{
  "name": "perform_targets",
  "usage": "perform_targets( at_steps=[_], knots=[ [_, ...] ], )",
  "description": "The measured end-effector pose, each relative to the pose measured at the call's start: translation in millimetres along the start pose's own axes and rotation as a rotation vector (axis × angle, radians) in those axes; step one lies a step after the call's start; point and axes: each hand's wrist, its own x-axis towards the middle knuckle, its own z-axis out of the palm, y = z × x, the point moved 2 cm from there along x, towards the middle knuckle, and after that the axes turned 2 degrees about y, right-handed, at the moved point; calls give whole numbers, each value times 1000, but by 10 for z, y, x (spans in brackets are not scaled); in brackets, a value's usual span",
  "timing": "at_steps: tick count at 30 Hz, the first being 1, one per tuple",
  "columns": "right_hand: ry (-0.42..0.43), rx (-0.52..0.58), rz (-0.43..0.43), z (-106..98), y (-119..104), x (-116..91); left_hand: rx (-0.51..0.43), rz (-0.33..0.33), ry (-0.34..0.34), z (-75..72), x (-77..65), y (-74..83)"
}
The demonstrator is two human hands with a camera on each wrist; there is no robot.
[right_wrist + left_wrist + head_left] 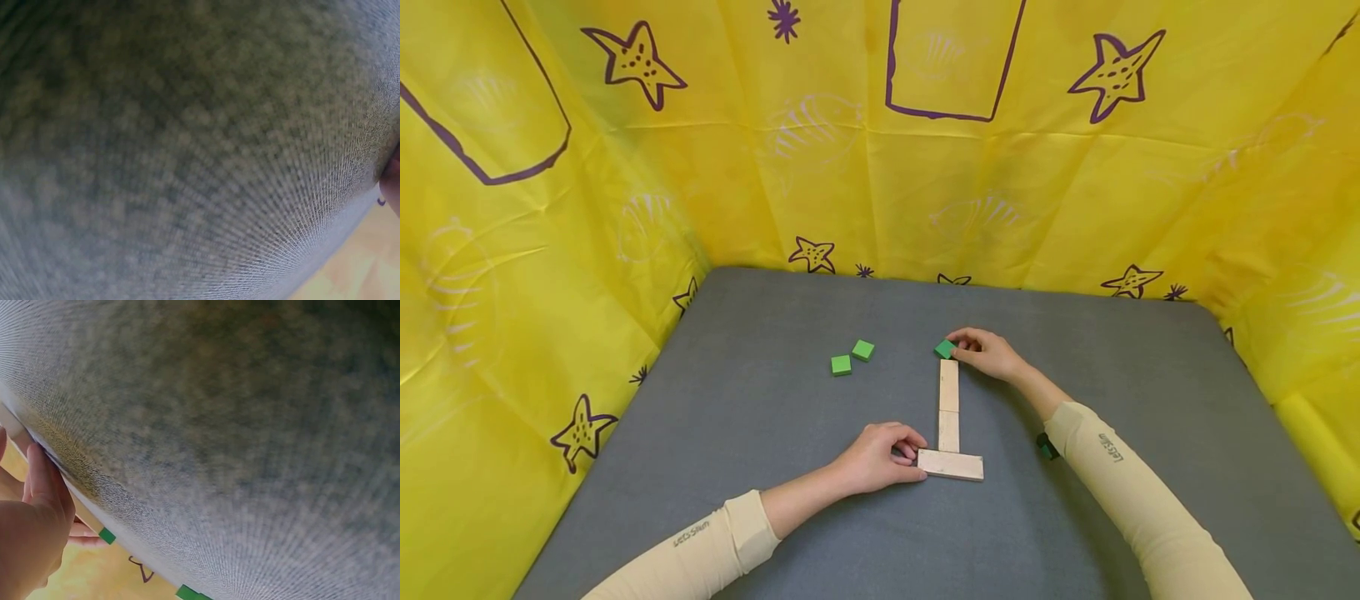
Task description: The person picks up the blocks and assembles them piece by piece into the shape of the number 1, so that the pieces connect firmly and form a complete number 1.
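Observation:
A flat wooden block (951,465) lies crosswise on the grey table, and my left hand (880,458) holds its left end between thumb and fingers. Two more wooden blocks, a nearer one (948,431) and a farther one (949,385), run end to end away from it, making an upside-down T. At the far end of that row, my right hand (988,354) pinches a dark green square block (943,348) by its right side. The left wrist view shows the left hand (37,519) at the edge; only a fingertip (391,181) enters the right wrist view.
Two light green square blocks, one nearer (841,365) and one farther (863,350), lie left of the wooden row. Another dark green piece (1047,447) is partly hidden beside the right sleeve (1120,475). Yellow patterned cloth (880,200) walls the table's back and sides.

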Motion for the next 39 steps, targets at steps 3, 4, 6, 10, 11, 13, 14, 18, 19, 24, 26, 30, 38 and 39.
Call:
perform_targets(
  at_steps=[3,4,6,10,11,13,14,18,19,24,26,30,38,39],
  knots=[
    [4,1,5,8,13,5,3,8,7,-22,-8,-5],
    [3,2,4,9,16,6,8,12,12,-32,-11,-7],
    [3,6,6,9,17,6,21,20,23,-58,-14,-13],
    [0,13,4,0,2,0,42,15,43,-137,-2,-24],
    [-2,13,4,0,3,0,41,13,48,-166,4,-22],
    [-3,14,1,-1,1,-2,28,10,61,-233,22,-17],
    [-3,14,-2,-1,2,0,20,9,70,-272,32,-13],
    [-2,18,-27,-4,-10,-1,24,21,133,-445,81,-11],
    [-1,19,-34,-5,-15,-1,33,19,152,-490,94,-17],
    [-9,12,-62,-8,-23,-3,102,-6,252,-723,154,-73],
    [-13,13,-68,-8,-16,-6,128,-21,283,-813,177,-99],
    [-15,25,-92,-17,-13,-23,157,-73,319,-971,220,-181],
    [-3,19,-117,-14,18,-14,225,-119,368,-1160,269,-386],
    [-7,18,-97,-13,20,-8,233,-122,374,-1176,272,-410]
  ],
)
